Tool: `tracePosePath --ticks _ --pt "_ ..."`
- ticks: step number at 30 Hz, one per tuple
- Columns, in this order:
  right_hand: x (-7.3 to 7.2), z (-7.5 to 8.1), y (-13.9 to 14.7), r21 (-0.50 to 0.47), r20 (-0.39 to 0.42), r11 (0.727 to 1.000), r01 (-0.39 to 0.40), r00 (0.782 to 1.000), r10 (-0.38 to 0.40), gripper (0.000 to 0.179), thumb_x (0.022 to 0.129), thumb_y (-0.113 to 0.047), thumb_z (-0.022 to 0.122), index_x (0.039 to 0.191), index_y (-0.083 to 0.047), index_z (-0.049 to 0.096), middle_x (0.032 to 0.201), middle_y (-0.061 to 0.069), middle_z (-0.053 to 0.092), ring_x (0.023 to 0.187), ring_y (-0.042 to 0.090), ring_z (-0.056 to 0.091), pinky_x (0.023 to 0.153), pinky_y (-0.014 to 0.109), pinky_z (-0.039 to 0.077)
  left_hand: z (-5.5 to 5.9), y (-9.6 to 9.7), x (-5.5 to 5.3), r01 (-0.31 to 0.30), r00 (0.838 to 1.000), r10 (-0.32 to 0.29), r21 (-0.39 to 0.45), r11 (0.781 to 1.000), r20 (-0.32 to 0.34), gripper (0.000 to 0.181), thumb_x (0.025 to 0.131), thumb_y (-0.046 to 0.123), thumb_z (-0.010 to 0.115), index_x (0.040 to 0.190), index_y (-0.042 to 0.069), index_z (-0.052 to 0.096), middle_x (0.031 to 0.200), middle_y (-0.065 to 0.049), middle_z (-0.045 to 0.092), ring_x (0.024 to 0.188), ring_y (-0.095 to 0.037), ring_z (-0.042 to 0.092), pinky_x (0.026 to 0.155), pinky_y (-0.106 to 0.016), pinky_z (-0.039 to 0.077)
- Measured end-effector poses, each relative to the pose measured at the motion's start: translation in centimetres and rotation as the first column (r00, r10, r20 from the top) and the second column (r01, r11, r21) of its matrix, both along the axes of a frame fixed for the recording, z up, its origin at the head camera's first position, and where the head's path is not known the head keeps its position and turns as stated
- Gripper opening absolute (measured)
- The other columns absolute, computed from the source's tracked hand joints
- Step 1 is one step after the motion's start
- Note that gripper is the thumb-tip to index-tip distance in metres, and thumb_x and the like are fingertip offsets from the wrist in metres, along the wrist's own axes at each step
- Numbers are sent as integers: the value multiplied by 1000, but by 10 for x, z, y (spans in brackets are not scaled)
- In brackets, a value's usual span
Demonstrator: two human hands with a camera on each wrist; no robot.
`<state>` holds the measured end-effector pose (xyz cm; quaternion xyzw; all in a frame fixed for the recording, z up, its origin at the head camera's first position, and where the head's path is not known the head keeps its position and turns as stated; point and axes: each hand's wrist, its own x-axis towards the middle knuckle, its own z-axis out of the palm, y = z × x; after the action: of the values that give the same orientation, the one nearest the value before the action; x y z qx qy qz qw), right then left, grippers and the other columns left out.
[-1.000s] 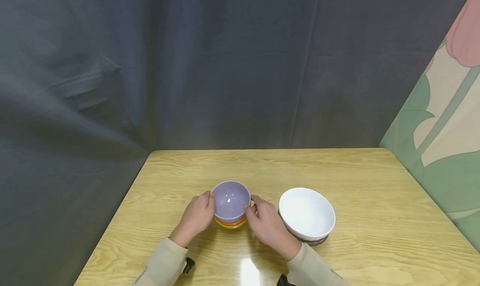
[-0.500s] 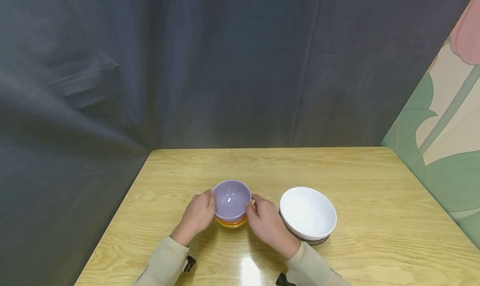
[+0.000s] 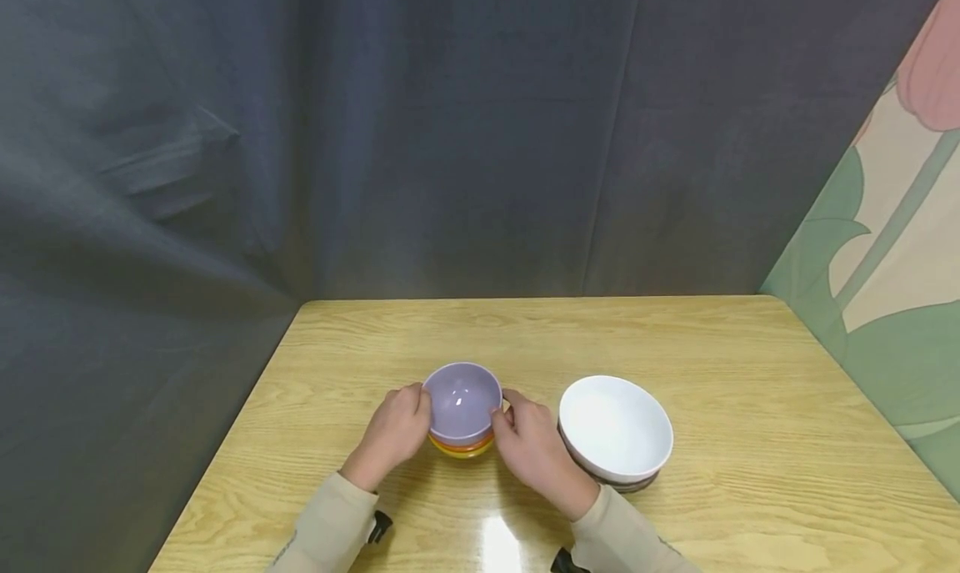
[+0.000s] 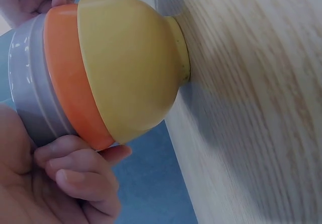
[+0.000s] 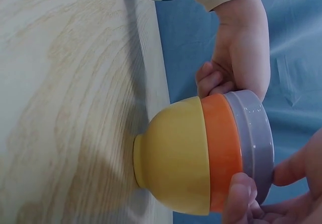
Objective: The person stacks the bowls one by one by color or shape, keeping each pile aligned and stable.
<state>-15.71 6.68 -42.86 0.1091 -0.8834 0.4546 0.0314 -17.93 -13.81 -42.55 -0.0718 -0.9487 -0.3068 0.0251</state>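
A lilac bowl (image 3: 461,402) tops a nested stack, with an orange bowl (image 4: 65,75) and a yellow bowl (image 4: 128,65) below it. The foot of the yellow one is right at the wooden tabletop. My left hand (image 3: 397,429) holds the lilac bowl's rim from the left, thumb up at the edge and fingers curled beneath along the side. Opposite, my right hand (image 3: 534,449) pinches the same rim between thumb and fingers. In the right wrist view, one fingertip of the right hand (image 5: 302,173) overlaps the orange bowl. All three bowls stay upright.
To the right of my right hand stands a large white bowl (image 3: 615,427), slightly tilted, on a darker bowl (image 3: 630,484) whose edge shows below. Dark cloth (image 3: 465,139) hangs behind and left of the table; a flower-patterned panel (image 3: 892,281) borders the right side.
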Motion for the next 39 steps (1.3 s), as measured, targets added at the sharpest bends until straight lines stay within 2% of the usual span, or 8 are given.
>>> tracePosePath --ticks 8,13,22,39 --pt "-1 0 0 25 -19 1000 5 1000 -5 37 96 -12 54 125 11 61 57 -6 47 47 7 41 46 24 37 -1 -1 -1 7 1000 -7 17 1000 3 35 103 12 37 81 0 61 65 -7 53 59 -19 51 53 -31 45" --pt "-2 0 -1 38 -37 999 3 999 -1 37 96 -11 53 124 11 61 57 -6 47 47 7 41 46 25 37 -2 -1 -3 15 1000 -15 38 999 13 35 103 12 37 84 -2 62 65 -7 53 59 -19 50 52 -31 45" --pt "-2 2 -2 44 -10 999 -8 1000 8 38 99 -13 51 127 12 59 57 -6 47 47 8 41 47 26 37 -1 -1 -4 9 1000 -10 41 999 23 36 104 12 35 87 -4 62 66 -8 52 60 -20 50 52 -31 45" --pt "1 1 0 19 26 1000 -11 1000 10 40 99 -14 50 130 10 57 59 -4 49 48 9 43 47 26 38 -1 0 2 1 998 -7 86 996 69 37 105 14 33 92 -4 63 64 -6 48 57 -18 47 50 -31 43"
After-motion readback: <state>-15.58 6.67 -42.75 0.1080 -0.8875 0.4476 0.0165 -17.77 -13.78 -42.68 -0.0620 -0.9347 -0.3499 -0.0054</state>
